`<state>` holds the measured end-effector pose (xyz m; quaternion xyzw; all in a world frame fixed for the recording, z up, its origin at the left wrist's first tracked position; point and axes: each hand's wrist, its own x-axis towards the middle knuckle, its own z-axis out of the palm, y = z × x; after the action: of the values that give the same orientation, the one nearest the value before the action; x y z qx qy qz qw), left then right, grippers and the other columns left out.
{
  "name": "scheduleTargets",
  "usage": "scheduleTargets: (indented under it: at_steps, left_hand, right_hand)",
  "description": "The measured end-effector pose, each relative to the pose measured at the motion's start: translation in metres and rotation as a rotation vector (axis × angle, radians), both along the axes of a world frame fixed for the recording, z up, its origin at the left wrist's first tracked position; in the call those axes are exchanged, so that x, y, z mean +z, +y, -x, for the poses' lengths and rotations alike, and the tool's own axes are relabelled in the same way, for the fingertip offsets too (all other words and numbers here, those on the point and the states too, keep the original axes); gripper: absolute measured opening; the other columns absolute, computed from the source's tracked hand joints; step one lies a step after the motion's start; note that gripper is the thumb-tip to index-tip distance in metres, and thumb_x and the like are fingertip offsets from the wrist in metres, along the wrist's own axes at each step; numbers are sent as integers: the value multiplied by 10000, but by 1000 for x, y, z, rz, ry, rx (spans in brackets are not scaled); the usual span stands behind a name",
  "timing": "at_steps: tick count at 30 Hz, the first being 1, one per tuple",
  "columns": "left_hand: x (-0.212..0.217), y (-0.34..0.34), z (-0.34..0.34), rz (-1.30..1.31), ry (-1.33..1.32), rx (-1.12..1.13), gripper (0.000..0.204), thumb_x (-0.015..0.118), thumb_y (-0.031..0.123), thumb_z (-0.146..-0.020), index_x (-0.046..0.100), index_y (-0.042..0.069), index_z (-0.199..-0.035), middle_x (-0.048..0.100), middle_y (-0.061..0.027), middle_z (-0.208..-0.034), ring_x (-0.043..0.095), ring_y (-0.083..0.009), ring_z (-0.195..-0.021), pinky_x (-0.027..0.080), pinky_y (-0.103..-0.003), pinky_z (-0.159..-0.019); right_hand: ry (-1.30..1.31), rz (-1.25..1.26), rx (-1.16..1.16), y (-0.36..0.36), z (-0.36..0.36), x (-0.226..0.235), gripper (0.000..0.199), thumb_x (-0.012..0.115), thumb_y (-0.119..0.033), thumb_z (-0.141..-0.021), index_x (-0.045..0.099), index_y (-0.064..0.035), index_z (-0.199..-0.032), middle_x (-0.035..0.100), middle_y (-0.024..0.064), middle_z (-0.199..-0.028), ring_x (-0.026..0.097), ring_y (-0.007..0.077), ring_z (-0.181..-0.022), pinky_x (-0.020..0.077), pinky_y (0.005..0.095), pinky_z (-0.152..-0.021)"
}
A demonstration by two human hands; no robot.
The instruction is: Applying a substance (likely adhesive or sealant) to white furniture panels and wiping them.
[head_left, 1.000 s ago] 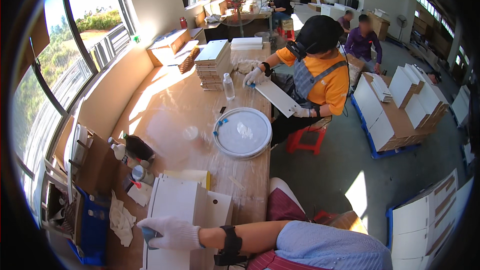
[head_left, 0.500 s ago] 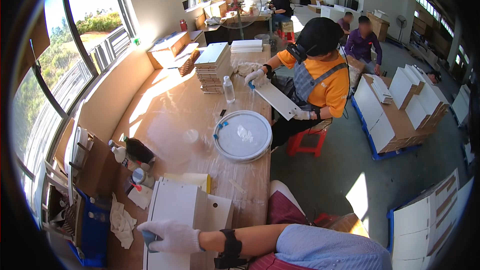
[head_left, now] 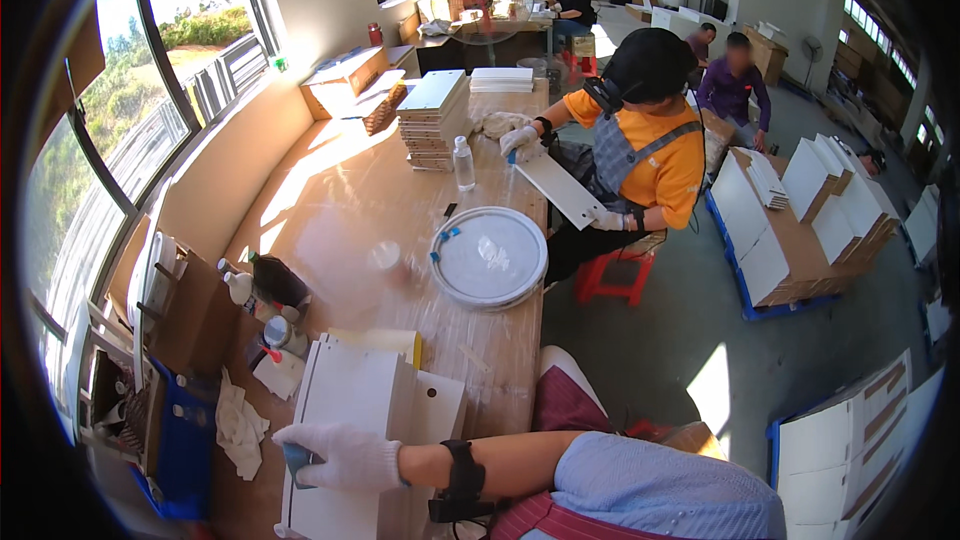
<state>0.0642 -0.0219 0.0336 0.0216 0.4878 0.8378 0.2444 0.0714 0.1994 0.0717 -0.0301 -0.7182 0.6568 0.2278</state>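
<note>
My right hand (head_left: 345, 457), in a white knit glove, reaches in from the lower right. Its fingers are closed around a small blue-grey sanding block (head_left: 298, 460), which rests against the top of a white panel (head_left: 345, 390). This panel lies at the near end of the wooden table, with another white panel (head_left: 438, 400) with a dark hole beside it on the right. A strip of yellow (head_left: 408, 343) shows behind them. My left hand is not in view.
Bottles (head_left: 238, 285), a jar (head_left: 283, 332) and a white cloth (head_left: 240, 425) sit left of the panels. A round white lid (head_left: 490, 255) lies farther along the table (head_left: 340, 240). Beyond it, a co-worker (head_left: 640, 160) in orange holds a white board (head_left: 560, 190) near stacked panels (head_left: 432, 120).
My gloved hand remains on the panel with the sanding block, with its fingers slightly shifted. The view has tilted a little. The co-worker's hand on the board has moved slightly.
</note>
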Motion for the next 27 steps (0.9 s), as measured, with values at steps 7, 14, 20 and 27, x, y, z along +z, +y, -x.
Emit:
scheduleTargets:
  at_steps: [7,14,20,27]
  left_hand:
    - [6,2,-5,-22,1,43,523,406,282,-1042,406,-30,-1461,442,-192,-1498,426,-314,-1371,291,-467,-1165]
    - [9,23,-4,48,212,83,429,390,260,-1054,499,-46,-1334,650,-123,-1170,645,-192,-1068,531,-327,-918]
    - [20,13,-1,-210,-270,114,486,382,376,-1062,511,9,-1352,657,-141,-1217,671,-232,-1043,557,-367,-877]
    - [10,0,-2,-230,-277,53,500,403,421,-1055,540,27,-1331,659,-157,-1218,676,-270,-1021,549,-393,-879]
  right_hand:
    - [-43,-44,66,-5,4,-2,477,669,-126,-825,558,-99,-1288,644,180,-936,654,336,-877,516,382,-848]
    - [-140,379,236,19,-11,27,587,660,-39,-885,441,32,-1425,601,55,-1002,610,107,-811,528,253,-733]
    - [65,-256,253,1,-40,37,581,746,-27,-798,548,1,-1343,690,124,-1049,684,204,-894,549,332,-795]
    - [212,-956,432,-32,-39,55,532,761,-84,-721,623,-64,-1234,690,130,-1080,671,329,-950,529,413,-823]
